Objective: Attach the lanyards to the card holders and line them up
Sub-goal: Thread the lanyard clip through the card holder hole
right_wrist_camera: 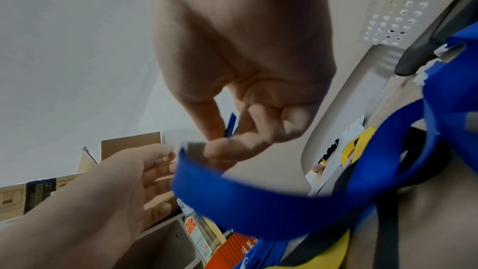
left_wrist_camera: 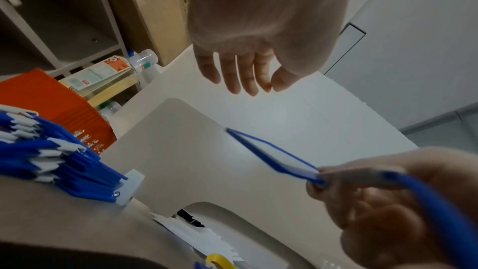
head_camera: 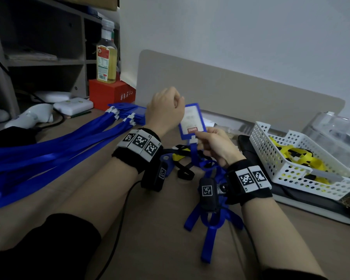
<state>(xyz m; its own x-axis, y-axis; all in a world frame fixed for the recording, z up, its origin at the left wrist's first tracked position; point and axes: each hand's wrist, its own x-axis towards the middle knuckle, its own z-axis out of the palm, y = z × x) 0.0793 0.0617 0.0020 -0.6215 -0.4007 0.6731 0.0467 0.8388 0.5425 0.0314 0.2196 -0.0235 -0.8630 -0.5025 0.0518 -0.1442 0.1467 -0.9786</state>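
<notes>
The right hand (head_camera: 214, 146) is pinching the blue card holder (head_camera: 191, 122) at its lanyard clip (head_camera: 193, 140), while the left hand (head_camera: 166, 108) is hovering just beside it, empty and relaxed.

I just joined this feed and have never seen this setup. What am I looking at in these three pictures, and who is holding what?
No machine here: a person works bare-handed, with a camera on the head and one strapped to each wrist. The head view looks down at the desk; the others look along each hand. The right hand pinches a blue card holder at its white clip, its blue lanyard trailing down. The left hand hovers beside it, holding nothing. Finished holders lie stacked at left; a white basket holds yellow lanyards.
</notes>
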